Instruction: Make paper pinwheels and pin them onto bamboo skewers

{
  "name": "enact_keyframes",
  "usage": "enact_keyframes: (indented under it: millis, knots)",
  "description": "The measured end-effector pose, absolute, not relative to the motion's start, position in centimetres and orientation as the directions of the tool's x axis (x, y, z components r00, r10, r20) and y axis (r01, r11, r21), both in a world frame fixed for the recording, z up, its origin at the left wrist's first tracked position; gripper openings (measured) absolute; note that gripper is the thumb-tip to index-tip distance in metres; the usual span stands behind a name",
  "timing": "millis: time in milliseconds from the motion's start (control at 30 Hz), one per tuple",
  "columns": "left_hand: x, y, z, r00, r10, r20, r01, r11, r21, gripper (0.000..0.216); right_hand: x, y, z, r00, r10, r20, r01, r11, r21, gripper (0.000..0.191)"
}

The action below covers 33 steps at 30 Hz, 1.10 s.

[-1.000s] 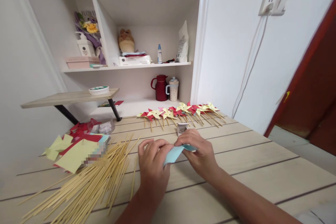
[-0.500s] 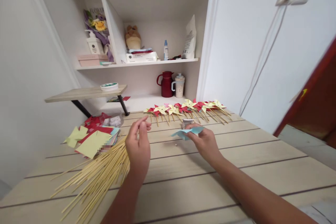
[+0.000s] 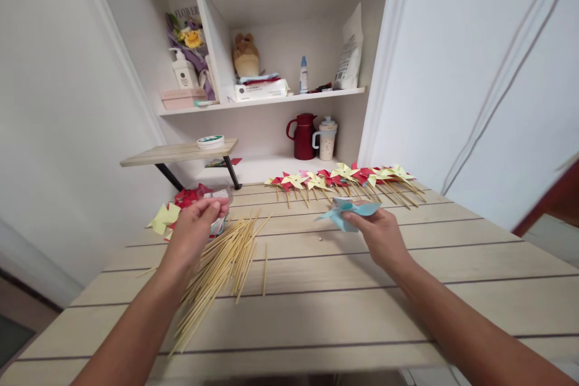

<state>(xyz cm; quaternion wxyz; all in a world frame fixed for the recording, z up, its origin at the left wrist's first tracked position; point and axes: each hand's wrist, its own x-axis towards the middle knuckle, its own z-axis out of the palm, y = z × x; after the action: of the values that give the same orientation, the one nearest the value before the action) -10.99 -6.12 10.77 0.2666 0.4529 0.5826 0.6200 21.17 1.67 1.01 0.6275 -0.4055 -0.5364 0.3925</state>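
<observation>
My right hand (image 3: pixel 386 240) pinches a light blue paper pinwheel (image 3: pixel 350 211) between thumb and fingers, above the middle right of the table. On the other side, my left hand (image 3: pixel 192 232) is closed with thumb and fingertips together, in front of a small clear plastic box (image 3: pixel 227 190) with white pieces inside. Whether anything is in that pinch is hidden. Beneath and right of it lies a heap of thin wooden sticks (image 3: pixel 226 265). Yellow paper (image 3: pixel 163 219) and red paper (image 3: pixel 189 195) lie behind the left hand, partly covered by it.
Finished red and yellow pinwheels on sticks (image 3: pixel 346 174) lie in a row along the back. One stick (image 3: pixel 265 271) lies apart from the heap, and a tiny pale piece (image 3: pixel 321 239) near the blue pinwheel. A raised wooden stand (image 3: pixel 167 154) is at back left.
My left hand has moved left, from beside the sticks to the plastic box and papers, and its fingers have closed. My right hand still holds the blue pinwheel. The view has shifted.
</observation>
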Motion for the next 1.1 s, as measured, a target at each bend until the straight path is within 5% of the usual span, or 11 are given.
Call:
enact_keyframes:
  millis: [200, 400, 567, 800, 1100]
  knots:
    - [-14.8, -7.9, 8.7, -0.242, 0.945, 0.222, 0.581, -0.042, 0.813, 0.031, 21.1, 1.4, 0.9, 0.109, 0.936, 0.335, -0.017, 0.339, -0.941, 0.037]
    - [-16.6, -8.3, 6.8, -0.064, 0.976, 0.21, 0.943, -0.01, 0.332, 0.026, 21.2, 1.5, 0.7, 0.088, 0.942, 0.324, 0.001, 0.325, -0.946, 0.034]
    - [-15.1, -8.6, 6.1, -0.025, 0.989, 0.145, 0.998, 0.033, -0.05, 0.022, 21.1, 1.6, 0.4, 0.064, 0.948, 0.312, 0.011, 0.312, -0.95, 0.035]
    - [-13.2, -10.9, 7.4, -0.043, 0.987, 0.157, 0.979, 0.073, -0.191, 0.028, 21.0, 1.3, 0.7, 0.054, 0.951, 0.305, 0.038, 0.303, -0.952, 0.03]
    - [-11.3, -15.3, 8.1, -0.226, 0.971, -0.073, 0.932, 0.194, -0.307, 0.028, 20.8, 1.0, 0.7, 0.016, 0.944, 0.328, 0.097, 0.325, -0.941, 0.027]
